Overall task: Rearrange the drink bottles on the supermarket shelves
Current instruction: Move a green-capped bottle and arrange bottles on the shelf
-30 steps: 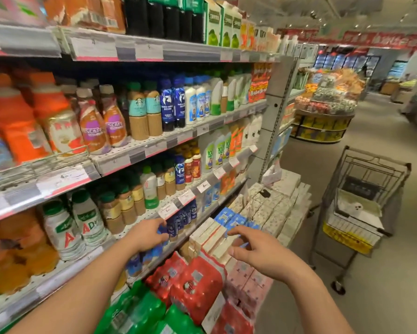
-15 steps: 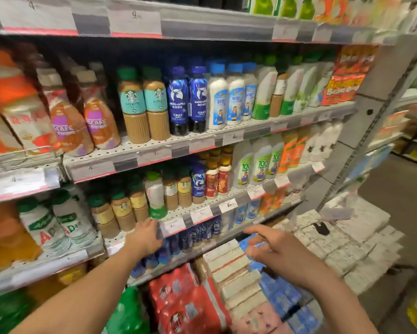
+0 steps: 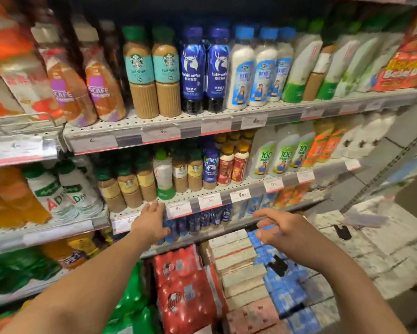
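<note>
Drink bottles fill the shelves in front of me. On the middle shelf (image 3: 202, 196) a white bottle with a green cap and base (image 3: 163, 175) stands among brown coffee bottles (image 3: 130, 186). My left hand (image 3: 152, 219) reaches up with straight fingers to the shelf's front edge, just below and left of that white bottle, holding nothing. My right hand (image 3: 278, 231) hovers lower right, fingers loosely spread, empty. Small dark blue bottles (image 3: 204, 219) line the shelf underneath. The upper shelf carries teal-labelled coffee bottles (image 3: 152, 73) and blue coffee bottles (image 3: 205, 71).
Price tags (image 3: 178, 209) hang along the shelf edges. Red bottle packs (image 3: 182, 290), green bottle packs (image 3: 132, 300) and stacked cartons (image 3: 241, 268) sit on the floor below the shelves. White and orange bottles (image 3: 282, 155) stand further right; orange drinks (image 3: 10, 198) at far left.
My view has turned from the aisle to face the shelves more closely. My left hand has risen from the small blue bottles to the middle shelf's edge; my right hand stays hovering.
</note>
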Demonstrator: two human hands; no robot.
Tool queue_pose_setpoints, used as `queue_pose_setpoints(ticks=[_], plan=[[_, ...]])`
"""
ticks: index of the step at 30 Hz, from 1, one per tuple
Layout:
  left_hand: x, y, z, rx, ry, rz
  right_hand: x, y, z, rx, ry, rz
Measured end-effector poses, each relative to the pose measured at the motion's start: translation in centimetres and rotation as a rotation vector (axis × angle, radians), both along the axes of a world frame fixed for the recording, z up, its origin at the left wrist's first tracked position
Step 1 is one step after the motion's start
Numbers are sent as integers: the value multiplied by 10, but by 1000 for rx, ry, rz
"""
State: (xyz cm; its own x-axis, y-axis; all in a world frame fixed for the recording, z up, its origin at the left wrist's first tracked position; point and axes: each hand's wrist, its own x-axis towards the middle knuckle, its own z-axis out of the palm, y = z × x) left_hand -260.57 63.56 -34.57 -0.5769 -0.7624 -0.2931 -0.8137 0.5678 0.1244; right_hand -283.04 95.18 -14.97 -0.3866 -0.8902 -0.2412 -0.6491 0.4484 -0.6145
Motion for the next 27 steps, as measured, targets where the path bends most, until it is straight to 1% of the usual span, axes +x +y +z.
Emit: queue_pose_setpoints(ticks=[3, 7, 10, 12, 15, 20, 24, 27], plan=[[0, -3, -1, -10, -2, -19, 2, 1, 15, 7, 4, -35], [-3, -10, 9, 1, 0, -60, -16, 0, 34, -19, 112, -60], [-3, -11, 21, 50, -6, -70, -30, -4, 53, -106, 169, -67], [-5, -4, 27, 52, -50, -89, -44, -11, 66, -160, 240, -44], [-13, 17, 35, 32, -18, -89, -79, -30, 86, -200, 397, -29], [-34, 49, 66, -10, 40, 2, -164, -66, 131, -340, 525, -41], [-47, 73, 92, -18, 161, 144, -234, -101, 168, -480, 597, -97], [-61, 93, 107, -38, 216, 216, -270, -124, 193, -526, 603, -97]])
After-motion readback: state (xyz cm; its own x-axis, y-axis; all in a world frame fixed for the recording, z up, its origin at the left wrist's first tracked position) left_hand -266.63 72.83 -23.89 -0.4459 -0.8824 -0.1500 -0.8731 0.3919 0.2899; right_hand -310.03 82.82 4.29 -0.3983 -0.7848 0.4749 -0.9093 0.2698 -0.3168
